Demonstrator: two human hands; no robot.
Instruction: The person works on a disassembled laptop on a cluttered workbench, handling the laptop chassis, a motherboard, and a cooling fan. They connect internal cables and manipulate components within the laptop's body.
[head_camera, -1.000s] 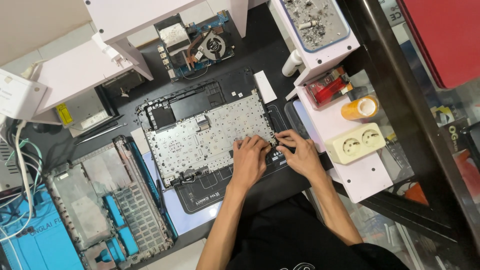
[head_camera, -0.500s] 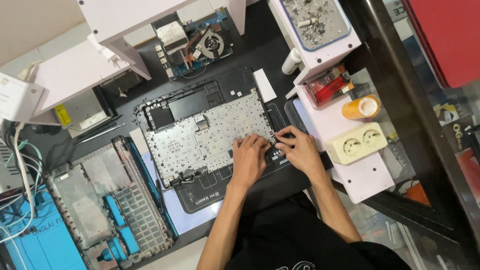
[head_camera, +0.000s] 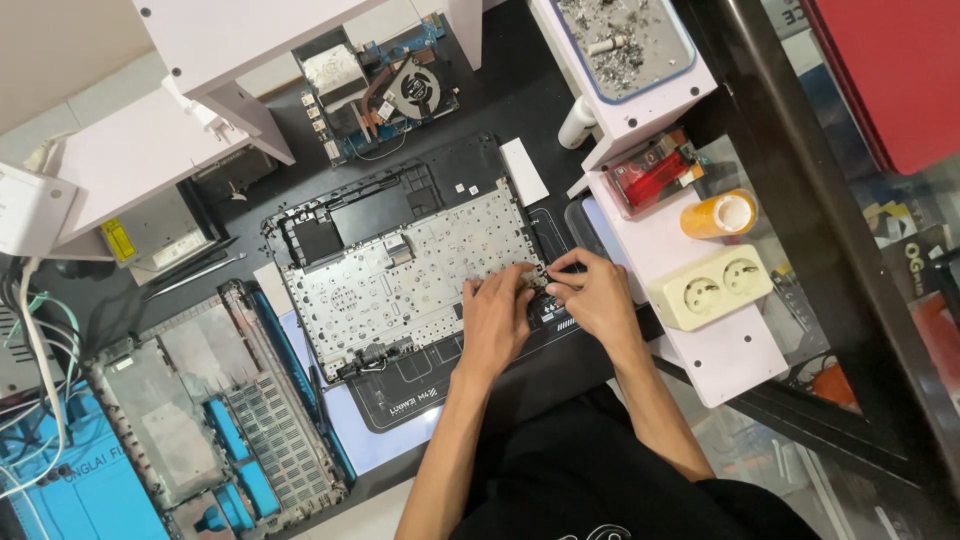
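Head view: your left hand (head_camera: 497, 322) lies palm down on the lower right part of the upturned laptop keyboard shell (head_camera: 400, 270), fingers curled against its silver backing sheet, gripping nothing that shows. Your right hand (head_camera: 590, 295) meets it at the shell's right edge, fingertips pinched close together; whether they hold a small part, you cannot tell from here. The shell sits on a dark work mat (head_camera: 440, 385), mid-bench, with a bare motherboard and fan (head_camera: 385, 95) beyond it and a second opened laptop base (head_camera: 215, 410) to your left. The risk lies at your fingertips: a hard pull there could likely tear the thin backing or a ribbon. A loosened screw could roll off the mat. The double socket block (head_camera: 710, 287) is just beside your right wrist.
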